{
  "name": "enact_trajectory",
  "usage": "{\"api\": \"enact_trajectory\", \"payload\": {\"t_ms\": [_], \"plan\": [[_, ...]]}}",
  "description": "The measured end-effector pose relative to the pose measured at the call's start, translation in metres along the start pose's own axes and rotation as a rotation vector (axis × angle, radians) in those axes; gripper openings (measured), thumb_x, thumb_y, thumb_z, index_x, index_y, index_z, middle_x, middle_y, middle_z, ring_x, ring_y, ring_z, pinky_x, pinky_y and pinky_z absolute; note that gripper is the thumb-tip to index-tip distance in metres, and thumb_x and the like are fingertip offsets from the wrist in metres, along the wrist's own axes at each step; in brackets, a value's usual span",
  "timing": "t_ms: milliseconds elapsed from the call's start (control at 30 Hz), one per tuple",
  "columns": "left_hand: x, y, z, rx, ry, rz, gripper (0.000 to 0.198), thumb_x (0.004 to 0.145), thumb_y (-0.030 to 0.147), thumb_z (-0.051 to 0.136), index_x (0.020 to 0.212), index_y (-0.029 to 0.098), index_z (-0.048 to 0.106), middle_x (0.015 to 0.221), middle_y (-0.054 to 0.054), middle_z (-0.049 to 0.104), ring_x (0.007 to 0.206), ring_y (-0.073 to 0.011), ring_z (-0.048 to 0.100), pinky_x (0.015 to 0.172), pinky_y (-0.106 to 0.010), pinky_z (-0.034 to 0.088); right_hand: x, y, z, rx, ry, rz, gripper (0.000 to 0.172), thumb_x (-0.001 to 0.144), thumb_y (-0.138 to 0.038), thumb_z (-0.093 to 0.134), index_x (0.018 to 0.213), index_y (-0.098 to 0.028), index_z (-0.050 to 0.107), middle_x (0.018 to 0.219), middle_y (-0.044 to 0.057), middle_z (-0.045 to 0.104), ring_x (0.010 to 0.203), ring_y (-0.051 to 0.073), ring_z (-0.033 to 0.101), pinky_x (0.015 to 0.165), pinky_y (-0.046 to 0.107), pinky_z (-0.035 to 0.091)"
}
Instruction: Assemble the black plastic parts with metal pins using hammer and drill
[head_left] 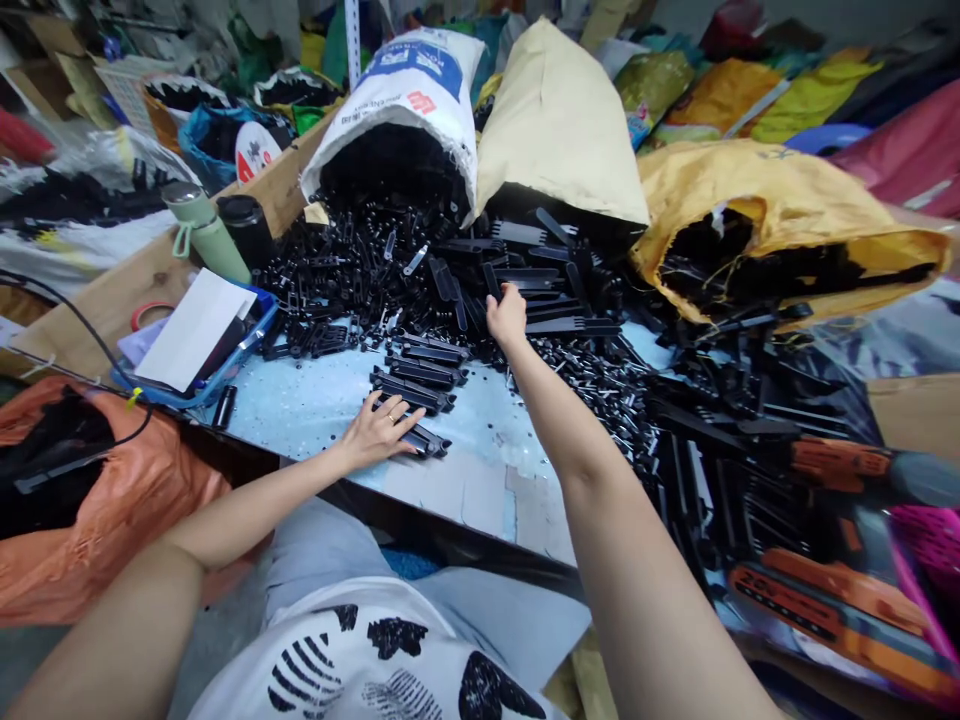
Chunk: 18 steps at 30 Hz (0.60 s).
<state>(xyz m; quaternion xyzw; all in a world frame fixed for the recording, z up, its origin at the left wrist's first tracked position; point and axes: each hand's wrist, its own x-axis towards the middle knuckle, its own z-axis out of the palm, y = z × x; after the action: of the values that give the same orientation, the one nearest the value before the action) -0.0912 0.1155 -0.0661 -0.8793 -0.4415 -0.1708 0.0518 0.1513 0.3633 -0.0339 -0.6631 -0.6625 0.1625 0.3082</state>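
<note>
My left hand lies with its fingers spread over the nearest of several black plastic assemblies, which are lined up in a row on the light blue tabletop. A ring is on one finger. Farther forward, my right hand reaches into a pile of long flat black plastic pieces. Its thumb and fingers close around the end of one flat black plastic strip; the fingertips are partly hidden. To the left of that pile spreads a heap of small black clips. Many small screw-like parts lie right of my right forearm.
A white sack, a cream sack and a yellow sack open onto the table. At left stand a green bottle and a blue tray. An orange power drill lies at right. An orange sack sits below left.
</note>
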Motion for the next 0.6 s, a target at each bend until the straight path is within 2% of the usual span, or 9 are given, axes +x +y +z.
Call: {"api": "enact_trajectory", "payload": {"t_ms": [67, 133, 233, 300, 367, 467, 533, 600], "plan": [[0.006, -0.018, -0.008, 0.031, 0.012, -0.237, 0.045, 0.091, 0.038, 0.045, 0.130, 0.016, 0.046, 0.117, -0.014, 0.057, 0.113, -0.0267, 0.048, 0.097, -0.045, 0.032, 0.026, 0.002, 0.002, 0.019, -0.036, 0.031, 0.044, 0.088, -0.023, 0.048, 0.128, -0.006, 0.038, 0.121, 0.017, 0.052, 0.108, 0.020, 0.047, 0.095, 0.037, 0.032], [0.012, -0.045, -0.017, 0.101, 0.000, -0.490, 0.037, 0.091, 0.026, 0.041, 0.124, 0.013, 0.051, 0.118, -0.016, 0.056, 0.111, -0.0279, 0.047, 0.092, -0.043, 0.035, 0.037, 0.003, 0.006, 0.046, -0.058, 0.037, 0.047, 0.084, -0.017, 0.054, 0.128, -0.009, 0.040, 0.119, 0.014, 0.054, 0.103, 0.020, 0.051, 0.093, 0.040, 0.035], [0.020, -0.089, -0.023, 0.235, -0.088, -0.692, 0.032, 0.087, 0.013, 0.036, 0.109, 0.011, 0.059, 0.123, -0.020, 0.051, 0.116, -0.0328, 0.041, 0.089, -0.046, 0.034, 0.039, 0.004, 0.007, 0.115, -0.058, -0.002, 0.048, 0.080, -0.009, 0.055, 0.126, -0.012, 0.042, 0.121, 0.012, 0.053, 0.102, 0.017, 0.050, 0.096, 0.039, 0.031], [0.023, -0.109, -0.022, 0.278, -0.130, -0.734, 0.034, 0.086, 0.008, 0.031, 0.104, 0.009, 0.060, 0.124, -0.023, 0.049, 0.118, -0.0348, 0.039, 0.089, -0.049, 0.032, 0.036, 0.004, 0.003, 0.183, -0.028, -0.026, 0.044, 0.082, -0.007, 0.051, 0.125, -0.014, 0.042, 0.124, 0.012, 0.052, 0.104, 0.014, 0.047, 0.098, 0.034, 0.028], [0.023, -0.120, -0.018, 0.263, -0.138, -0.741, 0.037, 0.086, 0.006, 0.027, 0.103, 0.008, 0.059, 0.122, -0.024, 0.049, 0.117, -0.0352, 0.040, 0.088, -0.050, 0.032, 0.030, 0.004, -0.005, 0.263, 0.017, -0.021, 0.038, 0.087, -0.011, 0.042, 0.124, -0.016, 0.041, 0.124, 0.009, 0.052, 0.101, 0.011, 0.048, 0.096, 0.029, 0.031], [0.018, -0.120, -0.014, 0.220, -0.107, -0.712, 0.033, 0.086, 0.008, 0.030, 0.103, 0.008, 0.058, 0.122, -0.024, 0.050, 0.115, -0.0348, 0.042, 0.087, -0.050, 0.033, 0.010, 0.007, -0.020, 0.377, 0.038, 0.043, 0.031, 0.095, -0.027, 0.024, 0.118, -0.018, 0.042, 0.103, 0.006, 0.060, 0.078, 0.010, 0.053, 0.075, 0.025, 0.043], [0.012, -0.114, -0.014, 0.222, -0.045, -0.669, 0.027, 0.087, 0.015, 0.037, 0.102, 0.008, 0.058, 0.124, -0.023, 0.050, 0.117, -0.0351, 0.041, 0.091, -0.050, 0.031, -0.014, 0.011, -0.032, 0.562, -0.054, 0.107, 0.041, 0.095, -0.046, 0.018, 0.108, -0.020, 0.047, 0.083, 0.003, 0.060, 0.060, 0.011, 0.051, 0.058, 0.024, 0.044], [0.005, -0.106, -0.018, 0.204, 0.026, -0.645, 0.024, 0.087, 0.023, 0.044, 0.101, 0.009, 0.057, 0.120, -0.021, 0.054, 0.116, -0.0345, 0.043, 0.094, -0.049, 0.030, -0.045, 0.015, -0.043, 0.841, -0.199, 0.198, 0.051, 0.087, -0.064, 0.026, 0.098, -0.021, 0.051, 0.071, 0.000, 0.057, 0.053, 0.011, 0.048, 0.051, 0.024, 0.043]]}}
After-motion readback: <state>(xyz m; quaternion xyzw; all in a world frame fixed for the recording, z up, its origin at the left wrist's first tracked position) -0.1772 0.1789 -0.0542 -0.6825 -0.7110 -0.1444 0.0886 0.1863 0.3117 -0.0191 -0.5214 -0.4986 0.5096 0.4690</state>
